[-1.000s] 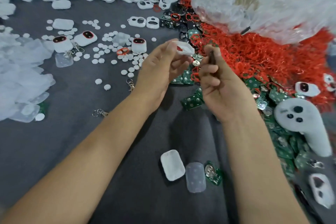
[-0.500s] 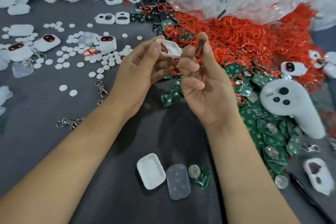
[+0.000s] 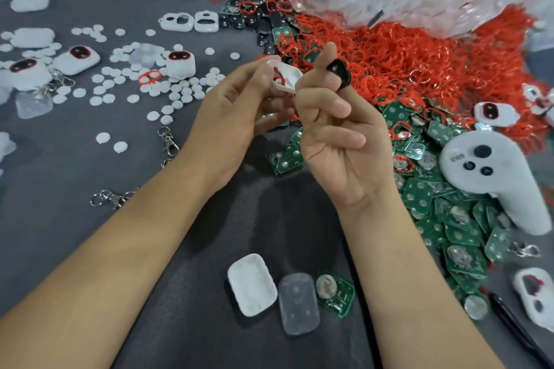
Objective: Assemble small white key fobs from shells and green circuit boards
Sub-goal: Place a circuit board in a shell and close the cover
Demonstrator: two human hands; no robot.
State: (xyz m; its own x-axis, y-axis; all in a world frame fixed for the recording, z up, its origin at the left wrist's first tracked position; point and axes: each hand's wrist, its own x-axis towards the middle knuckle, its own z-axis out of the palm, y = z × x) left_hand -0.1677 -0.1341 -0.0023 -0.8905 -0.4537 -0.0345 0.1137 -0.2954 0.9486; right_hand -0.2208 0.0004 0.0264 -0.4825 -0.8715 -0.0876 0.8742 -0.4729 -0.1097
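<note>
A white fob shell (image 3: pixel 284 78), open side up with a red ring (image 3: pixel 278 75) seated inside, is pinched by the left hand (image 3: pixel 239 111). Just right of the shell, a small black button pad (image 3: pixel 340 70) is clamped between thumb and forefinger of the right hand (image 3: pixel 335 135), the nearer hand for insertion. Below the shell on the tabletop (image 3: pixel 90 189), a white back cover (image 3: pixel 251 284), clear membrane (image 3: pixel 298 302) and green circuit board (image 3: pixel 335 295) are laid side by side.

1 head-worn camera looks forward and down, close over the grey table (image 3: pixel 75 177).

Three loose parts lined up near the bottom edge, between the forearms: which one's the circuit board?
The rightmost one, the green circuit board carrying a round silver cell. The white shell and frosted clear cover beside it are plain plastic.
</note>
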